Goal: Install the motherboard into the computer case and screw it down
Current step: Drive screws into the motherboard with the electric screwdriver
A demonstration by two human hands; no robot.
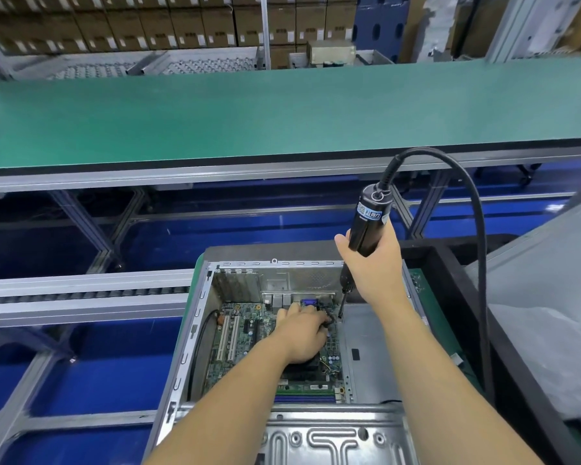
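Motherboard point(249, 344) already seated inside the open computer case point(195, 330); screwing apparently under way, number of screws in not discernible. Left hand point(301, 330) pressed on the board, fingers loosely curved near a black cable, grip unclear. Right hand point(371, 260) wrapped around corded electric screwdriver point(369, 223), bit down at the board's far right corner. Green-topped conveyor point(282, 115) beyond; stacked cartons point(148, 25) behind.

The motherboard point(249, 333) is dark green with white slots, a blue port and specks of solder, the computer case point(366, 344) bare silver-grey, the electric screwdriver point(369, 223) black with a blue label, its cable point(477, 229) black, and the counter point(249, 119) plain green.
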